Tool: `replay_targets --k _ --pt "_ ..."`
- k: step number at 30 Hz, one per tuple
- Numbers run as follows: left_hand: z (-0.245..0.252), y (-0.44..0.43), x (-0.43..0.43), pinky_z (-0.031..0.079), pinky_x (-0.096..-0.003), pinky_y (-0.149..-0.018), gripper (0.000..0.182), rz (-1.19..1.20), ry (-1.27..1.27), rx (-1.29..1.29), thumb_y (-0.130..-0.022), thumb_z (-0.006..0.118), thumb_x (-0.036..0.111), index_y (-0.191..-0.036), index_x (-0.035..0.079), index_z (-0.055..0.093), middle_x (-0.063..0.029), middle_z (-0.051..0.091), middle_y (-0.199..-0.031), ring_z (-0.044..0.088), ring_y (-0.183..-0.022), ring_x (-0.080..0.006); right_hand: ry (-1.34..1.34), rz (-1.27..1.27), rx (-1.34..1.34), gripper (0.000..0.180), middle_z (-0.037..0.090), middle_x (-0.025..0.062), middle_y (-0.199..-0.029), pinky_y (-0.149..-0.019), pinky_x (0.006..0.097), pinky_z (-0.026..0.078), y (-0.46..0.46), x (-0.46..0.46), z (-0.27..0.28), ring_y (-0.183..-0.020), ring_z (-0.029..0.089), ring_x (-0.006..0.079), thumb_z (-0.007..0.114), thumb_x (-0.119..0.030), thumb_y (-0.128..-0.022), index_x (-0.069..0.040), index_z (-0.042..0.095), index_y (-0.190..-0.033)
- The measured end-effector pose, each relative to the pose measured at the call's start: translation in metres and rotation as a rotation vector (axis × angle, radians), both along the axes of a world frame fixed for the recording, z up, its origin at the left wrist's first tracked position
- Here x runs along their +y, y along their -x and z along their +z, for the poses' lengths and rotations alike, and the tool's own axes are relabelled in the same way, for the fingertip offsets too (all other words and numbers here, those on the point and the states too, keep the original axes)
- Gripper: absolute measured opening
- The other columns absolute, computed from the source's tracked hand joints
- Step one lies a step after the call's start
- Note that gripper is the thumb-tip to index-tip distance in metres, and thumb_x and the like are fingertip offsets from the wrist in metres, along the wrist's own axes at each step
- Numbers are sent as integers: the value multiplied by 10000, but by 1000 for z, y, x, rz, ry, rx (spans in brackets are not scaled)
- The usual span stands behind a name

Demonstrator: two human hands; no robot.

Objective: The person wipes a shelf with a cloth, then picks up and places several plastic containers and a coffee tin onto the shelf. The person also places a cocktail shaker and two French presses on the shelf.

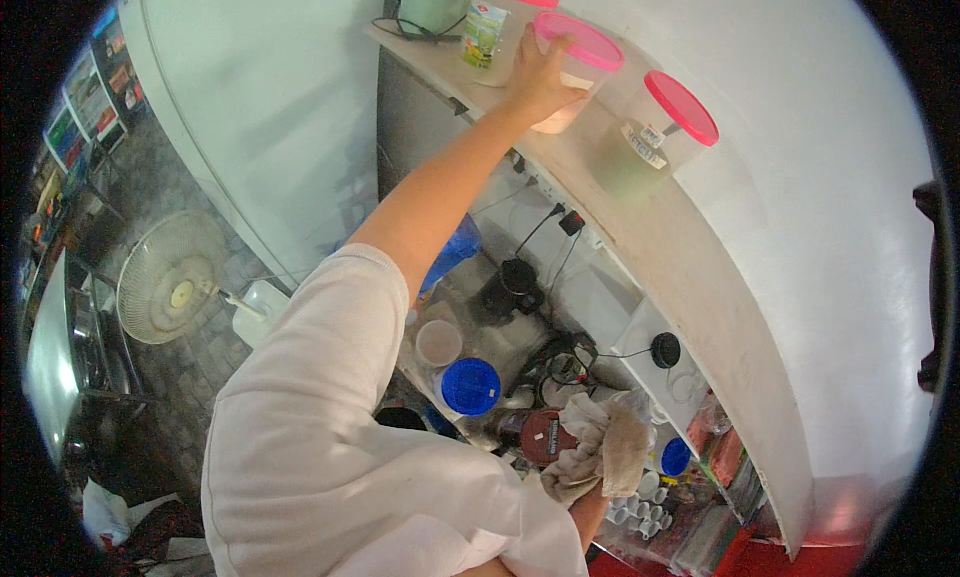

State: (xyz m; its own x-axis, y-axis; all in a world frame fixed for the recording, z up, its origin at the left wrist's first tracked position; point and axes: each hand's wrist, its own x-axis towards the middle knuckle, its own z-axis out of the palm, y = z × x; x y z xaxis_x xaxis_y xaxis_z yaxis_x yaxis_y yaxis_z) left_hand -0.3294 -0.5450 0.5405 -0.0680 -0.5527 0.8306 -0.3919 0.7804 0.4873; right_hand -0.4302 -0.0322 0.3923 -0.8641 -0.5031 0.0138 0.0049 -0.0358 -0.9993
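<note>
My left hand reaches up to a raised shelf and grips a clear plastic tub with a pink lid, thumb and fingers spread around its side. The tub holds something pale and appears to stand on the shelf. To its left is a similar red-lidded tub with a green label. On the right stands another tub with a red lid, tilted in view, with green contents. Low in front of me, a grey-beige cloth covers my right hand, which holds it; only the forearm shows.
The shelf board curves along the wall. Below it are power sockets with cords, a black appliance, a blue-lidded tub, a brown-lidded jar and several small white cups. A pedestal fan stands to the left.
</note>
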Motion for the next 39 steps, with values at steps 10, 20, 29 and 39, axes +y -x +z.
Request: replay_targets --k 10,20,29,39 --pt "5 -1 7 306 -511 -1070 961 -35 -50 -17 -554 875 354 -1349 169 368 -350 192 -1418 246 -1310 -521 2 11 5 652 491 160 -1301 -1000 402 397 5 2 1 -1192 496 313 610 -458 -839 -75 415 -1330" --pt "1 7 -1 314 -488 -1070 961 8 -12 -86 -567 863 368 -1356 122 372 -310 237 -1418 268 -1317 -479 10 -2 -12 648 498 162 -1294 -995 405 402 7 10 -2 -1186 501 315 608 -464 -838 -75 424 -1323" --pt "24 34 51 282 -554 -1047 934 180 320 22 -606 808 499 -1365 146 395 -291 294 -1380 245 -1309 -456 25 -32 -11 645 503 163 -1288 -991 407 407 10 20 -2 -1181 506 316 607 -469 -837 -75 433 -1317" --pt "22 100 121 373 -529 -975 964 -36 -66 -79 -597 839 402 -1373 174 315 -317 332 -1304 359 -1193 -505 30 -32 -10 641 510 164 -1281 -986 409 412 11 34 -3 -1175 511 317 606 -475 -836 -75 443 -1311"
